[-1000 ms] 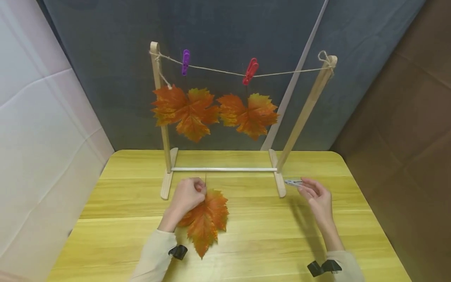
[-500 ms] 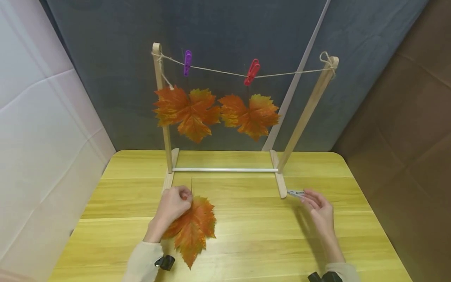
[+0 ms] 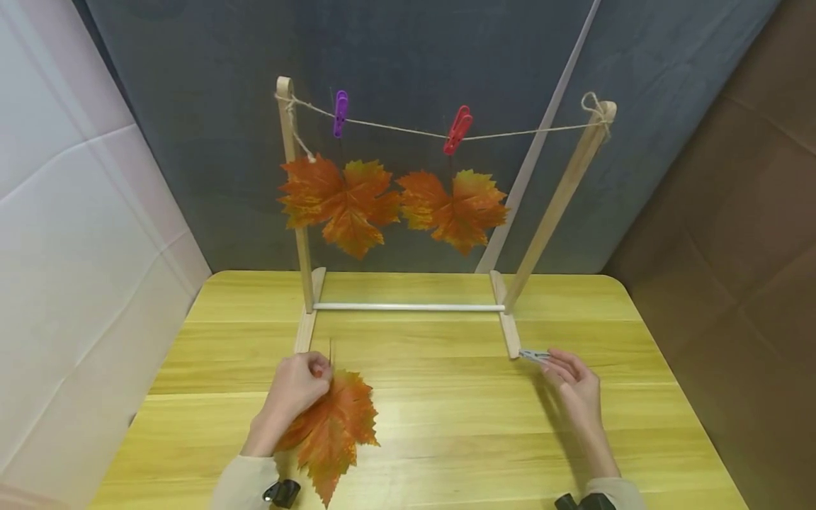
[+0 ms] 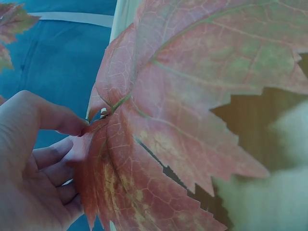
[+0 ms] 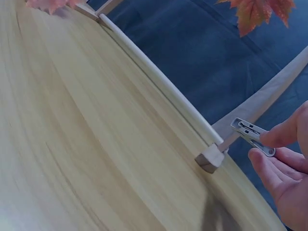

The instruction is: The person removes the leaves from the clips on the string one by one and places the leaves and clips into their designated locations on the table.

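In the head view my left hand pinches an orange maple leaf near the base of its stem, the thin stem pointing up past the fingertips. The left wrist view shows thumb and forefinger gripping the leaf where its veins meet. Over on the right, my right hand holds a grey clothespin between thumb and fingers. In the right wrist view this clothespin juts out to the left of the fingertips, its tip near the stand's right foot; whether they touch I cannot tell.
A wooden stand carries a string between two posts. A purple clothespin and a red clothespin are on the string, with one orange leaf and another leaf hanging below. A white rod joins the stand's feet on the wooden table.
My left hand has moved left and toward me, bringing the pinched leaf along. My right hand has come slightly nearer to me, still holding the grey clothespin. The hanging leaves stay in place.
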Demonstrator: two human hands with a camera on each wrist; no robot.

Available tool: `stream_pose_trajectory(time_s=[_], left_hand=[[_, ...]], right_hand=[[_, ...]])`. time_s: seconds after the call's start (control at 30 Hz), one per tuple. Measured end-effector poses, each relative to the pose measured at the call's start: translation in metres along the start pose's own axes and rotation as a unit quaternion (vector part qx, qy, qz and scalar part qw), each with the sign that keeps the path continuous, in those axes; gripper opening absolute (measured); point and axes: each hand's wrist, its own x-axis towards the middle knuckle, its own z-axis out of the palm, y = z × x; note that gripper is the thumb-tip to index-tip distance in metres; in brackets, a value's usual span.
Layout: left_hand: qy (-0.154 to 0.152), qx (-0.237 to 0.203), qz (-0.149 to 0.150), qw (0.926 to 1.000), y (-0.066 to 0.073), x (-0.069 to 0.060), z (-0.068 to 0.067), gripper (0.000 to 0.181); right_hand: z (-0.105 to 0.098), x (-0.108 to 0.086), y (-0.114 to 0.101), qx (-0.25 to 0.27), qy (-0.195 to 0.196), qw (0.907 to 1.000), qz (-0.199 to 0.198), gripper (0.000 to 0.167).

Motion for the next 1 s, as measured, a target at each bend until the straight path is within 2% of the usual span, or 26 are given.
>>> stream_pose_trajectory(time_s=[0.47, 0.77, 1.0], left_hand=[[-0.005, 0.015, -0.033, 0.9993, -0.025, -0.018, -0.013, 0.008], [0.002, 0.035, -0.044, 0.9984, -0.041, -0.026, -0.02, 0.008], [0.002, 0.049, -0.055, 0.9973, -0.055, -0.031, -0.028, 0.01]], right_hand=[[-0.01, 0.005, 0.016, -0.011, -0.002, 0.9993, 0.037, 0.048], [-0.016, 0.004, 0.026, -0.018, -0.003, 0.9988, 0.045, 0.048], [-0.02, 0.005, 0.033, -0.044, -0.004, 0.9978, 0.049, 0.048]])
